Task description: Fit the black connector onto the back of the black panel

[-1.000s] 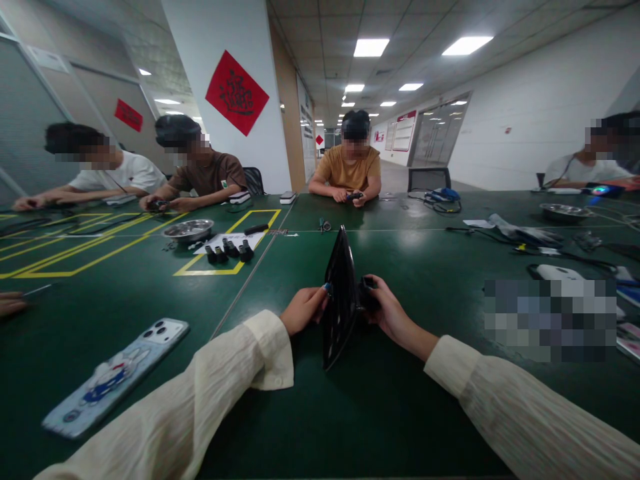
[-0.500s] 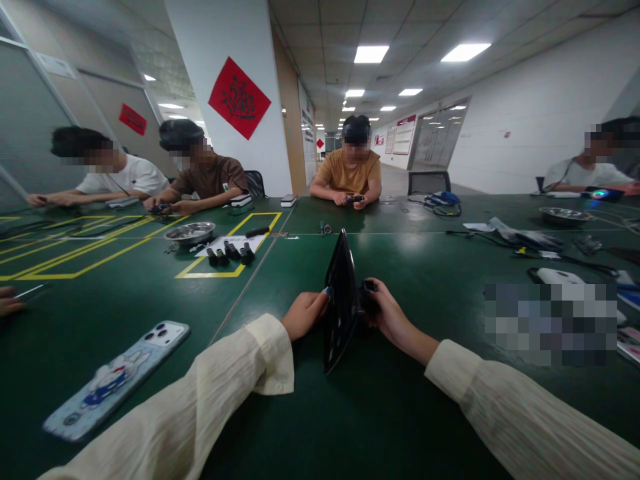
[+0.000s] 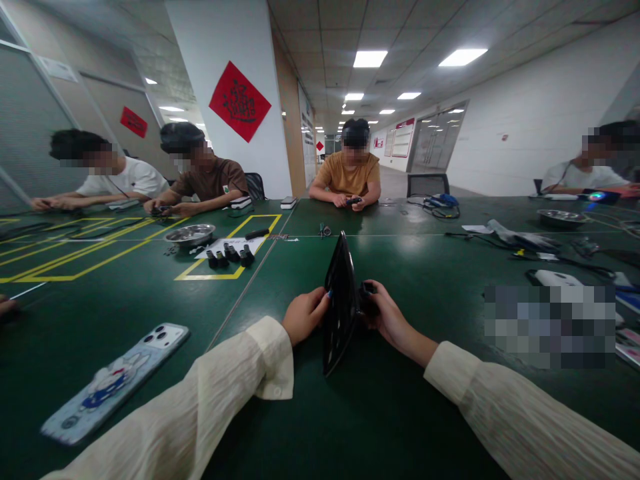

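Observation:
A thin black panel (image 3: 341,303) with a glossy rim stands on edge before me, turned almost sideways; its exact kind I cannot make out. My left hand (image 3: 306,313) grips its left side, the thumb against the surface and other fingers partly hidden behind it. On the opposite side, my right hand (image 3: 381,310) closes around a small black part (image 3: 369,293) that juts from the panel's right face. The fingers cover most of that part. The panel's lower corner is close to the green table (image 3: 390,413); whether it touches I cannot tell.
A phone in a cartoon case (image 3: 117,380) lies to the left. Farther off are a metal bowl (image 3: 190,235), several black cylindrical parts (image 3: 231,255) and a paper sheet. Cables (image 3: 555,257) and a white device (image 3: 560,279) lie right. Several people sit around the table; another person's hand (image 3: 7,305) shows at the left edge.
The view has shifted very slightly. Both hands keep their hold on the panel and its jutting part. The other person's hand at the left edge has moved a little outward and down.

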Action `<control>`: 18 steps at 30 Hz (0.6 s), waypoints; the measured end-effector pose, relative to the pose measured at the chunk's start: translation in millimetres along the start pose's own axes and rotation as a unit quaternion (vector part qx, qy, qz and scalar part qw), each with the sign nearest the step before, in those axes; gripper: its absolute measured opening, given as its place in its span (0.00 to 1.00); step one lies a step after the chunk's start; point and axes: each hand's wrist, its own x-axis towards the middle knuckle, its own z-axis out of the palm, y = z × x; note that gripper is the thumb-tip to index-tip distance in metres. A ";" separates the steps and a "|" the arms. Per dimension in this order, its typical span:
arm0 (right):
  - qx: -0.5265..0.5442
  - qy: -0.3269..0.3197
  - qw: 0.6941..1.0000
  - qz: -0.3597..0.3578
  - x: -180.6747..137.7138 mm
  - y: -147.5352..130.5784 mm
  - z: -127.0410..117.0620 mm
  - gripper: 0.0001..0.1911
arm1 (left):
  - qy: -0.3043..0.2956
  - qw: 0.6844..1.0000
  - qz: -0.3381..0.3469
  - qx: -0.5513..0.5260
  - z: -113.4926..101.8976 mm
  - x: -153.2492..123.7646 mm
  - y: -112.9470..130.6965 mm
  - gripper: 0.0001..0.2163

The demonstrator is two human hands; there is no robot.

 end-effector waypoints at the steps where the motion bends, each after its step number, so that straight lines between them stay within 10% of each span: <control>1: -0.001 0.000 1.000 -0.001 0.1 0.2 -0.2 0.19 | 0.000 1.000 0.004 0.003 -0.1 -0.4 0.3 0.16; 18: -0.013 -0.002 1.000 -0.002 -0.6 1.1 -1.0 0.20 | 0.008 0.998 0.031 0.052 0.1 -2.6 1.4 0.11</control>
